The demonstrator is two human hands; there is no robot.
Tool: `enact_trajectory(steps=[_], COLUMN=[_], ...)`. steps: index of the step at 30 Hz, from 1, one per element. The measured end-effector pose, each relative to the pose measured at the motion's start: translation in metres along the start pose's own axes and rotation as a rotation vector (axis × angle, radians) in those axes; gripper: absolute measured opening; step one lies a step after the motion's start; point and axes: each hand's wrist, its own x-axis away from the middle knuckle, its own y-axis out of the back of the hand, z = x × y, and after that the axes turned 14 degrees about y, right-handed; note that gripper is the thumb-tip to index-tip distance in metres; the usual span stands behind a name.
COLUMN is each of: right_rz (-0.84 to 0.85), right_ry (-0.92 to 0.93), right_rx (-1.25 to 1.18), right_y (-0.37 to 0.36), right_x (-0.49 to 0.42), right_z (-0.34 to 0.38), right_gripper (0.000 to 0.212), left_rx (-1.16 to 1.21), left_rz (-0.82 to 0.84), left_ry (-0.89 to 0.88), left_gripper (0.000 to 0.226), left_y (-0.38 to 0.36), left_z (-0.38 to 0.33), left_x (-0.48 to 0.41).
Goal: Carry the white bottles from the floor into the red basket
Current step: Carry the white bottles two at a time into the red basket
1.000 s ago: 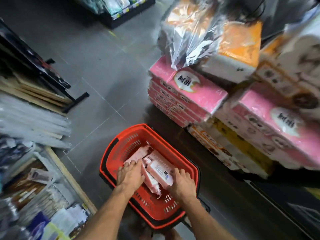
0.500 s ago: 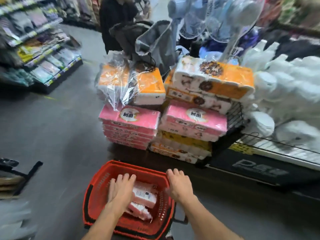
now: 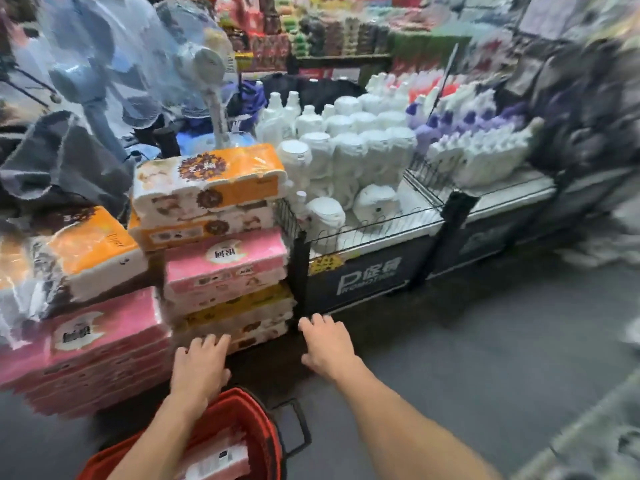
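Note:
The red basket [image 3: 256, 420] sits on the floor at the bottom of the head view, with pale pink-and-white bottles [image 3: 221, 459] lying inside it. My left hand [image 3: 201, 368] hovers over the basket's far rim, fingers spread and holding nothing. My right hand [image 3: 327, 344] is stretched forward over the dark floor to the right of the basket, fingers relaxed and empty. Many white bottles [image 3: 346, 157] stand in a wire-fenced display stand [image 3: 367, 271] ahead of my hands.
Stacked pink and orange tissue packs [image 3: 221, 244] stand just left of the display stand, beyond the basket. Wrapped fans [image 3: 204, 71] rise behind them. Purple-capped bottles [image 3: 485, 133] fill the stand's right side. Grey floor [image 3: 450, 358] stretches to the right.
Both hands came up out of the basket and now reach forward, empty. My view swung up and right, so the basket dropped to the bottom edge and the bottle stand came into view.

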Motion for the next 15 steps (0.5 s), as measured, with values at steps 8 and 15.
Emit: enact_trajectory(steps=[8, 15], right_rz=[-0.111, -0.166], right_ry=[-0.410, -0.716], right_rx=[-0.044, -0.064], right_y=[0.019, 0.031], right_x=[0.117, 0.231], right_z=[-0.162, -0.279], right_gripper=[0.051, 0.051], left_rx=[0.031, 0.015], left_rz=[-0.098, -0.158], left_ry=[-0.361, -0.605], left_gripper=[0.059, 0.058], left_y=[0.050, 0.089], left_z=[-0.191, -0.353], left_x=[-0.023, -0.005])
